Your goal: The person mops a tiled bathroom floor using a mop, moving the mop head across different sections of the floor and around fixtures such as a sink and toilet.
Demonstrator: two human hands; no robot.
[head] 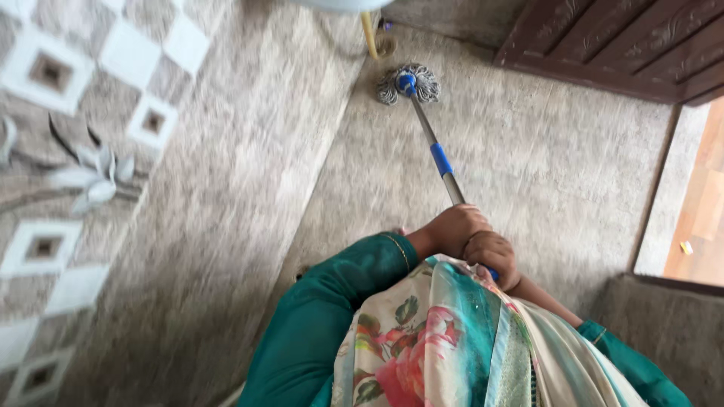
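Head view: left hand and right hand both w/ fingers wrapped tight round the mop handle, right just behind left. Mop head rests on the speckled floor, far end of handle from the hands, near a yellow pipe and dark wooden door.

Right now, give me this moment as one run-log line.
left hand: grips metal mop handle with blue sleeve | right hand: grips handle lower | grey string mop head: on speckled stone floor, near yellow pipe
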